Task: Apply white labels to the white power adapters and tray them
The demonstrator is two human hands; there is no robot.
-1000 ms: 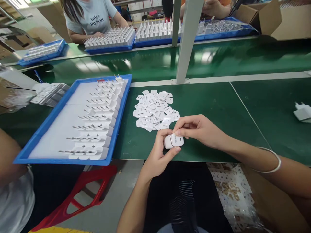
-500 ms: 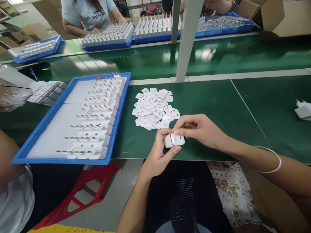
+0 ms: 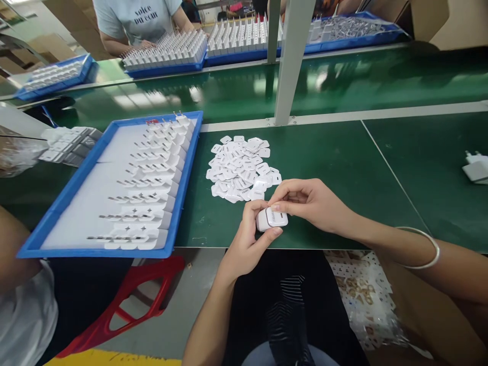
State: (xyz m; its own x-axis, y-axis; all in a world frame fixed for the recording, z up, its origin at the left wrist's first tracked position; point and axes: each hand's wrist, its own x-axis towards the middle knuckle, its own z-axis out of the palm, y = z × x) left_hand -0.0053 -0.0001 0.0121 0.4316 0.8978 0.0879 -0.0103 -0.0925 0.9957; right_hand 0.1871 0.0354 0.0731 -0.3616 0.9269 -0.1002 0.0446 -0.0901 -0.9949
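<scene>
Held charger (image 3: 272,219) was white with dark band (image 3: 267,218), dark slot (image 3: 282,217). Cover plates (image 3: 240,168) in pile were white, dark-lettered. Tray rim (image 3: 95,252) was blue, liner (image 3: 84,188) white; plug housings (image 3: 162,201) inside were white, pins (image 3: 118,237) silver-grey. Tabletop (image 3: 328,152) was green, crossed by white line (image 3: 393,173). Stool (image 3: 168,265) was red, bangle (image 3: 435,253) silvery white; trousers (image 3: 247,305) were black, co-worker's T-shirt (image 3: 133,25) pale blue, dark-lettered.

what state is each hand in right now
Left hand: closed, holding the white charger.
Right hand: fingers pinched closed against the charger; anything between them can't be told.
</scene>
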